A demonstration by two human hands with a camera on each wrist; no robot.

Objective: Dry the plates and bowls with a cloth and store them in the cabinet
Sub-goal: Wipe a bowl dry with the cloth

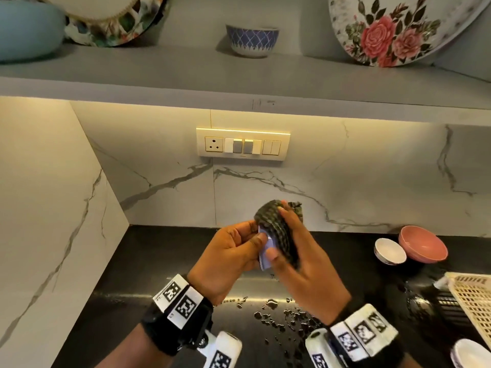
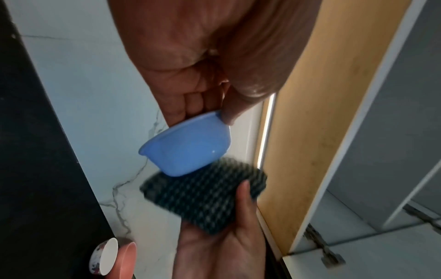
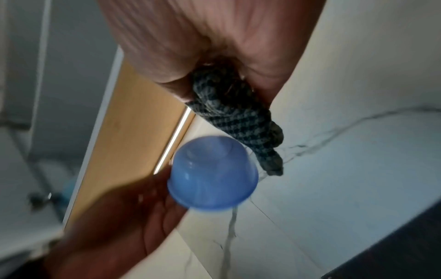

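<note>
The black surface (image 1: 164, 261) was wet, droplets (image 1: 276, 314) scattered across it. A pink bowl (image 1: 422, 244) and white bowl (image 1: 390, 251) sat touching at right. Above, the shelf (image 1: 186, 73) carried a patterned bowl (image 1: 252, 39).

Home kitchen: crockery shelf (image 1: 239, 73), marble backsplash (image 1: 345, 181).

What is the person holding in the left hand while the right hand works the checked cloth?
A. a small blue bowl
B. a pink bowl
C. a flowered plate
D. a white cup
A: the left hand holds the small blue bowl by its rim, while the right hand grips the checked cloth against it; the pink bowl sits on the counter, untouched.
</note>
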